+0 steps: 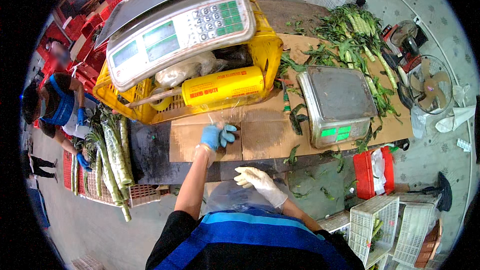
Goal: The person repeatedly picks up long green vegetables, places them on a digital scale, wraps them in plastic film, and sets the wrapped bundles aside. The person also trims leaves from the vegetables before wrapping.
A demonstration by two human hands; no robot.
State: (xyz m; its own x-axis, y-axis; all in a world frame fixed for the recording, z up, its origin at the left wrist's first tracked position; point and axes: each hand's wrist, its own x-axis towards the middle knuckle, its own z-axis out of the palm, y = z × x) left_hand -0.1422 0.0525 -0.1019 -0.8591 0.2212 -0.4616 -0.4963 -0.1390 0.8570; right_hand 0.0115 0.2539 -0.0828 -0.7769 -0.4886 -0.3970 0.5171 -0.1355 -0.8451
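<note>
My left hand, in a blue glove, is over the cardboard sheet on the worktable. Clear plastic film runs down to its fingers from a yellow roll of cling film. The roll sits on a wooden rod at the front of a yellow plastic crate. My right hand, in a whitish glove, hovers before my apron with its fingers loosely bent and nothing in them. A large digital scale rests on top of the crate.
A smaller scale and a green-handled knife lie on the cardboard at right. Leafy stem vegetables are heaped behind them. Wrapped stems stick out at left, beside a co-worker. A fan stands far right.
</note>
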